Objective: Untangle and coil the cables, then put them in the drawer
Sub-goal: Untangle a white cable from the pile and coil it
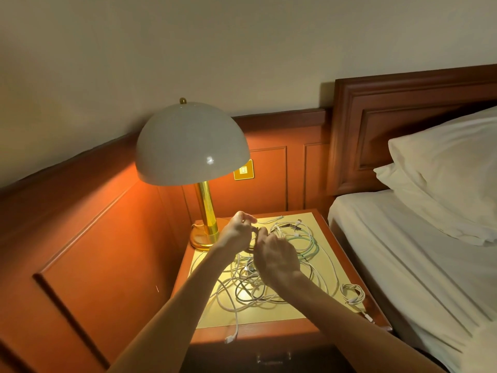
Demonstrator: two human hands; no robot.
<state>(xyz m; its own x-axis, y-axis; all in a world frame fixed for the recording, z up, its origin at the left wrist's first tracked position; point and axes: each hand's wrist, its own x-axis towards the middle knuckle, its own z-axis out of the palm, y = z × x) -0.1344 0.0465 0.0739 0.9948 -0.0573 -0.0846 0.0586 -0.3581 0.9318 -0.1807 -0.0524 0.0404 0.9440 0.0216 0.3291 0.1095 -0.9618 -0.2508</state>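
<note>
Both hands, left and right, pinch a dark cable above the tangle on the desk; no readable writing.

Bedroom, probably a hotel room. A bed with white sheets and two white pillows lies to the right of the hands, backed by a carved dark wooden headboard. Beyond the hands stands a lit lamp with a white dome shade and polished brass stem. Reddish wood wall panelling carries a brass-plated wall switch. Below the hands is a wooden bedside worktop with a pale yellow inset.
</note>
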